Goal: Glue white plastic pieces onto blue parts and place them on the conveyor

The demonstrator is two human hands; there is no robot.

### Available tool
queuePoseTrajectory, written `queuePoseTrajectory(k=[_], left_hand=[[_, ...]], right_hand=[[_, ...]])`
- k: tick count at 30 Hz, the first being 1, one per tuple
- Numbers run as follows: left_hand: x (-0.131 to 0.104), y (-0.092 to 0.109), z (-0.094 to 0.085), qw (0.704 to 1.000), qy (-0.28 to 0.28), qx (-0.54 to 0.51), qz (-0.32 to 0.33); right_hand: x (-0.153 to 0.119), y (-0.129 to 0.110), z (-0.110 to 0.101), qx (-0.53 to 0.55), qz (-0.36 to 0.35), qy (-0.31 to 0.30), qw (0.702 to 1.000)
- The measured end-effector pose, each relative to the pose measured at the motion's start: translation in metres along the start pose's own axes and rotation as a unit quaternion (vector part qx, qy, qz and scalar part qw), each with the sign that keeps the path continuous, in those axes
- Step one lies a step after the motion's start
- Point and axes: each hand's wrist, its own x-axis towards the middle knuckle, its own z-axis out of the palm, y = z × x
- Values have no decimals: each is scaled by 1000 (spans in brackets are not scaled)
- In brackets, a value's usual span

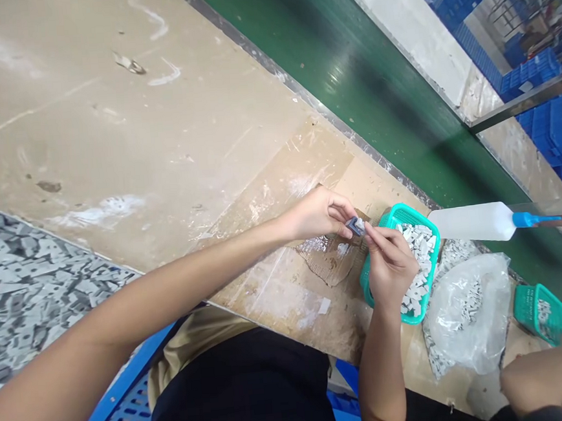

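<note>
Between my two hands, above the worktable, is a small dark grey plastic part (pixel 354 226) with a whitish piece (pixel 360 225) at its right end. My left hand (pixel 323 212) pinches the dark part between thumb and fingers. From the right, my right hand (pixel 390 257) pinches the whitish piece against it; the fingertips hide much of that piece. Beneath the hands lies a torn sheet of brown cardboard (pixel 331 268) with wet, glossy spots. Close by my right hand stands a teal basket (pixel 436 224) holding many small light grey pieces.
A white squeeze bottle (pixel 476 222) with a blue nozzle lies behind the basket. Right of it are a clear plastic bag (pixel 495 297) of pieces, a smaller teal basket (pixel 524 305) and another person's hand (pixel 551 371). Grey parts (pixel 29 289) fill a bin at left. A green belt (pixel 328 64) runs behind.
</note>
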Motion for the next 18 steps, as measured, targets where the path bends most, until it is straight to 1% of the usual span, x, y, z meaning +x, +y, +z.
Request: queuePoseTrajectory(k=[6,14,18], left_hand=[[-4,5,8,997,55,48,18],[-8,10,7,990,81,110,-34],[-4,8,5,988,87,118,-57]], right_hand=[[-1,2,2,-4,14,-25,1000],[0,4,4,38,61,-70,995],[2,3,6,26,63,-84,994]])
